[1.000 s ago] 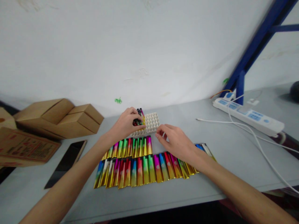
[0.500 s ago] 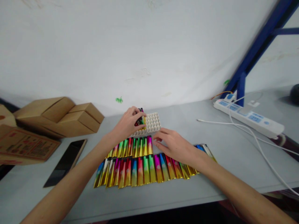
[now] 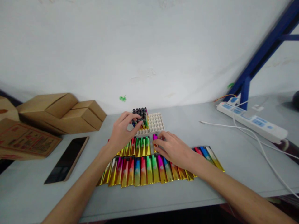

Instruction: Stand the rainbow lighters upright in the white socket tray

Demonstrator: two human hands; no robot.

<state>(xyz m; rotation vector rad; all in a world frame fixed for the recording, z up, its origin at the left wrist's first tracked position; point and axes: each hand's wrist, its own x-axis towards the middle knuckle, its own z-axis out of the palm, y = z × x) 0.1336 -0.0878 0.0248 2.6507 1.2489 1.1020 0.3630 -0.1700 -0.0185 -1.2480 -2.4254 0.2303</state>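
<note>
I see the magenta lighter [image 3: 155,137] just right of the shorter lighter row [image 3: 141,147], in front of the white holed tray [image 3: 156,122]. My right hand [image 3: 173,147] has it pinched at the fingertips. My left hand [image 3: 122,129] curls at the black-topped standing lighters [image 3: 140,111] in the neighbouring tray [image 3: 143,132]; I can't tell whether it grips one. Nearer me lies the longer lighter row [image 3: 149,170]. Farther out, I have a phone [image 3: 67,160] and cardboard boxes [image 3: 59,109] leftward, a power strip [image 3: 253,120] rightward.
</note>
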